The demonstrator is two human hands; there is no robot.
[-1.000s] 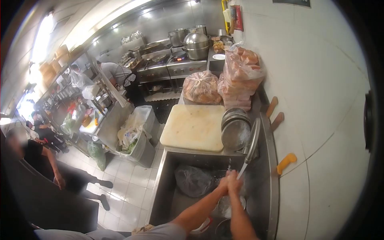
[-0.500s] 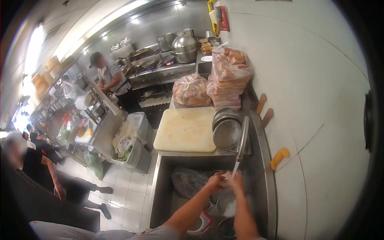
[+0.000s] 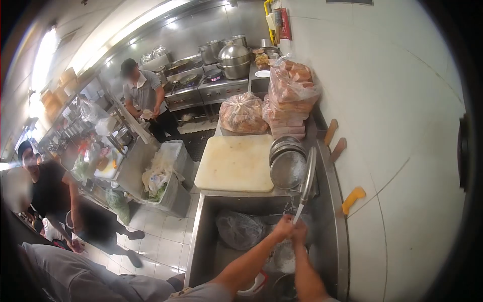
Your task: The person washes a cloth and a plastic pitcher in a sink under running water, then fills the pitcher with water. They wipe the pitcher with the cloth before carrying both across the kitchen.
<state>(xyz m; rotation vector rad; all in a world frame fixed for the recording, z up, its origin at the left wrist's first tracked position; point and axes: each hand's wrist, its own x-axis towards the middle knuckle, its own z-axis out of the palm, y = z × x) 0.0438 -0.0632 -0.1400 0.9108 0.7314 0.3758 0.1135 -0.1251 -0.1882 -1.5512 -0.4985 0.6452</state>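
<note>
Both hands meet under the faucet (image 3: 308, 176) over the metal sink (image 3: 198, 241), where water runs and splashes. My left hand (image 3: 283, 227) has its fingers curled, close against my right hand (image 3: 300, 232). Whatever lies between them is hidden now. Beneath the hands, a round metal bowl (image 3: 285, 259) sits in the sink, partly covered by my right forearm. A clear plastic bag (image 3: 240, 230) rests at the sink's left side. Nearer to me are a white and red container (image 3: 254, 286) and a dark round pot (image 3: 285, 289).
A white cutting board (image 3: 234, 163) lies behind the sink, beside stacked round metal pans (image 3: 288, 169). Bags of meat (image 3: 292, 95) stand farther back. Knives with a yellow handle (image 3: 353, 200) and wooden handles line the right wall. Two people (image 3: 146, 95) (image 3: 53, 194) and a bin (image 3: 168, 186) are left.
My hands have drawn closer together, and the pale thing seen between them is now hidden. Water splashes behind them. The person at the left and the one near the stove have shifted posture.
</note>
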